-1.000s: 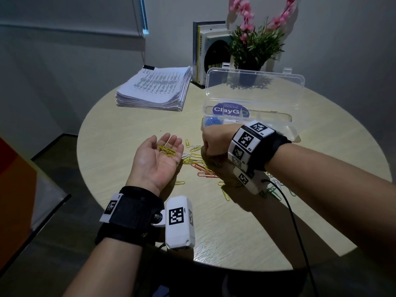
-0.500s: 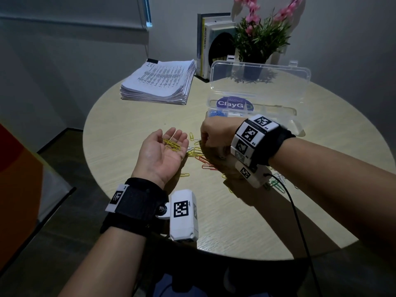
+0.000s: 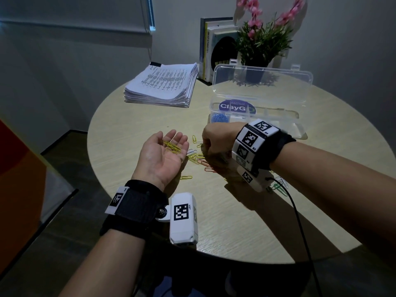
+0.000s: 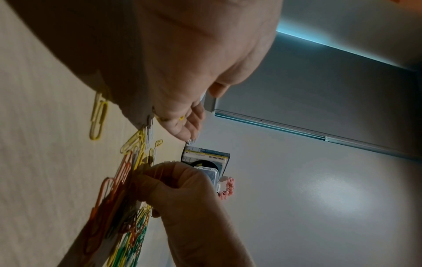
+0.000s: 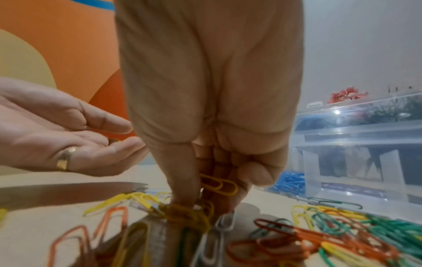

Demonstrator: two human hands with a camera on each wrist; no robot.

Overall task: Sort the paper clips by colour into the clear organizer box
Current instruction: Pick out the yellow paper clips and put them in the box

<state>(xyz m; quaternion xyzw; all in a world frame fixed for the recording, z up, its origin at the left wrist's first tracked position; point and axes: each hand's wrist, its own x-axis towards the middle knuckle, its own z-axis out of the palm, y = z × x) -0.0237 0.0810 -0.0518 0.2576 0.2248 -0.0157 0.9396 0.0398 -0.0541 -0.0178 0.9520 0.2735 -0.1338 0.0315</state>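
Note:
My left hand (image 3: 166,150) lies palm up over the round table (image 3: 150,125), fingers relaxed, with several yellow paper clips (image 3: 172,146) resting on the palm. Just to its right, my right hand (image 3: 211,144) is down in the loose pile of mixed clips (image 5: 319,240). Its curled fingers pinch yellow clips (image 5: 218,184), which the right wrist view shows held off the table. The clear organizer box (image 3: 257,116) stands open behind the right hand, with blue clips (image 3: 220,118) in its left compartment.
A stack of printed papers (image 3: 162,84) lies at the back left of the table. Books (image 3: 214,46) and a potted plant with pink flowers (image 3: 263,41) stand behind the box. Green clips (image 3: 278,187) lie under my right wrist. A black cable (image 3: 300,221) trails from it.
Both hands stay nearly where they were. My right hand has worked lower into the pile; the left palm still holds its yellow clips.

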